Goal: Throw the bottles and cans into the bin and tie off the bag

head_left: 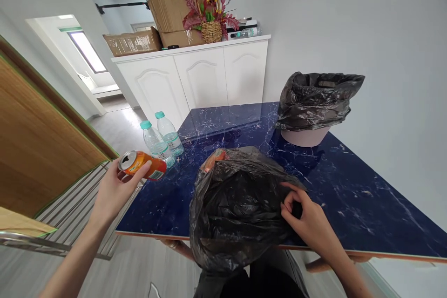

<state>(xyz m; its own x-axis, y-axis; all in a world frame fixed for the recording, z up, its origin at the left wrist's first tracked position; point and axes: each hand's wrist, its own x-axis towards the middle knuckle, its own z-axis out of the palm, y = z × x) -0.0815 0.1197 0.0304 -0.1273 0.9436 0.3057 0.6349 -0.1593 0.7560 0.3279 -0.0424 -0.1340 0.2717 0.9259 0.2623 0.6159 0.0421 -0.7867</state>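
Note:
My left hand (120, 186) is wrapped round an orange soda can (143, 164), tilted on its side with its opened top facing left. The can is held near the table's left edge, just in front of two clear water bottles with teal caps; the nearer bottle (155, 142) is partly covered by it. A black plastic garbage bag (240, 205) lies with its mouth spread at the table's front edge, part of it hanging down. Something orange (213, 160) shows through its thin film at the back. My right hand (300, 209) pinches the bag's right rim.
A pale bin (305, 137) lined with another black bag (316, 102) stands at the back right of the blue marbled table (352, 209). Beyond are a white cabinet (209, 77), cardboard boxes (134, 41) and a flower basket (211, 31). A metal rack (70, 209) is at left.

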